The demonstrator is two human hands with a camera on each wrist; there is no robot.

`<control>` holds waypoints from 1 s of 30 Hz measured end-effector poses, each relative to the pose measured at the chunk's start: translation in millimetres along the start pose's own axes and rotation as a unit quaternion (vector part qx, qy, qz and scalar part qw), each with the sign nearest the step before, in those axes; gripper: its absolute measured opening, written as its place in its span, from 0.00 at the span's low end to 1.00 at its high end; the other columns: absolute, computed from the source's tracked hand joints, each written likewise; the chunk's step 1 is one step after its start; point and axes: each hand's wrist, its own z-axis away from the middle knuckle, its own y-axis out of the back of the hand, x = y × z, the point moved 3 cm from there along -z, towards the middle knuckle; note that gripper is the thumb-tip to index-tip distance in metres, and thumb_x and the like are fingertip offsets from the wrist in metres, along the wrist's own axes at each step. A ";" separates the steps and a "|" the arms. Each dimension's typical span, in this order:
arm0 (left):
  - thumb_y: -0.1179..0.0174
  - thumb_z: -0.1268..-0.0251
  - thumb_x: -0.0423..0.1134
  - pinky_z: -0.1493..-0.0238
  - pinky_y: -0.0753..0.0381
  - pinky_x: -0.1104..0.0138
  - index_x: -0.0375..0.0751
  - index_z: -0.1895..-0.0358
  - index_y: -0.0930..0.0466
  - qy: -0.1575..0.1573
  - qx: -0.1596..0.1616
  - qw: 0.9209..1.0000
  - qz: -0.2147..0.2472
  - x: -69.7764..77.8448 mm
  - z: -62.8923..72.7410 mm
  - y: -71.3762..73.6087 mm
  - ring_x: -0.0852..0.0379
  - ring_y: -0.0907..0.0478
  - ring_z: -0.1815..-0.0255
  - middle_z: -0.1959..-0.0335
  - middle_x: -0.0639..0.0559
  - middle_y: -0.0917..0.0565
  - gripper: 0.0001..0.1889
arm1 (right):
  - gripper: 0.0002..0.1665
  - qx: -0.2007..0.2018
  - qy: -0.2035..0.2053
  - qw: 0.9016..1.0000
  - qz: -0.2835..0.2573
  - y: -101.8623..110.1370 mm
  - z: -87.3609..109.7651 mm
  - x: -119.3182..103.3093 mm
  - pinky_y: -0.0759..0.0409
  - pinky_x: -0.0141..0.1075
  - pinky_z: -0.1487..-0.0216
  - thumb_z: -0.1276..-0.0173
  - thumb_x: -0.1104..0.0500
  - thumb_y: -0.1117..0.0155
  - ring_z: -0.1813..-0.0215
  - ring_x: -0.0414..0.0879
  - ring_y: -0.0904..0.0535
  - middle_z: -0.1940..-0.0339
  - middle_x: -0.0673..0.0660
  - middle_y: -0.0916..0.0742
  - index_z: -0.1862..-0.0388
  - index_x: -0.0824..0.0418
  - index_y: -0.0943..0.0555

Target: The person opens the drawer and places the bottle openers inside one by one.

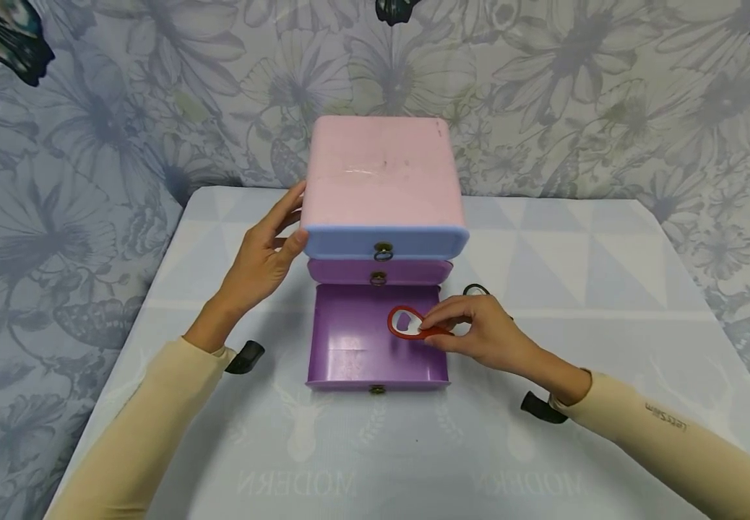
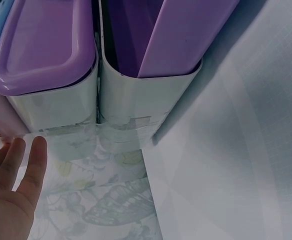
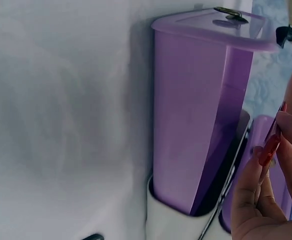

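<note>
A drawer box with a pink top (image 1: pixel 381 170) stands on the table. Its bottom purple drawer (image 1: pixel 355 332) is pulled out, and nothing is seen lying in it. Both the blue-fronted top drawer (image 1: pixel 342 242) and the purple middle drawer (image 1: pixel 336 271) are closed. My left hand (image 1: pixel 261 263) rests against the box's left side with extended fingers, the thumb near the front corner. Over the open drawer's right side, my right hand (image 1: pixel 479 328) pinches a small red-rimmed hand mirror (image 1: pixel 396 321) between thumb and fingers. In the right wrist view, this mirror (image 3: pixel 270 150) appears edge-on.
A black ring-shaped thing (image 1: pixel 476 289) lies on the table just behind my right hand, mostly hidden. The patterned white table (image 1: pixel 609 289) extends on both sides of the box. Behind it rises a flowered wall (image 1: pixel 544 108).
</note>
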 end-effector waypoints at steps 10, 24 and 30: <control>0.48 0.29 0.65 0.37 0.24 0.47 0.67 0.21 0.45 0.004 0.003 1.000 -0.012 -5.9 0.3 0.8 0.54 0.32 0.26 0.24 0.52 0.33 0.36 | 0.10 -0.044 0.034 0.998 0.018 -26.0 -29.1 2.0 0.17 0.37 0.60 0.43 0.62 0.21 0.60 0.40 0.17 0.62 0.46 0.10 0.61 0.54 0.09; 0.48 0.30 0.68 0.39 0.23 0.48 0.72 0.22 0.45 -0.004 0.002 1.000 -0.015 -7.8 -1.7 0.6 0.56 0.31 0.27 0.25 0.56 0.32 0.35 | 0.07 -0.109 0.037 0.991 0.071 -54.9 -62.1 -7.3 0.17 0.31 0.60 0.42 0.62 0.22 0.63 0.37 0.18 0.65 0.49 0.10 0.63 0.57 0.09; 0.48 0.29 0.66 0.37 0.24 0.47 0.64 0.20 0.46 -0.003 0.001 1.000 -0.018 -8.5 -1.7 1.4 0.53 0.32 0.26 0.24 0.52 0.33 0.37 | 0.06 -0.132 0.030 0.986 0.095 -64.5 -70.9 -6.0 0.22 0.25 0.66 0.42 0.63 0.23 0.69 0.30 0.21 0.69 0.48 0.10 0.64 0.57 0.09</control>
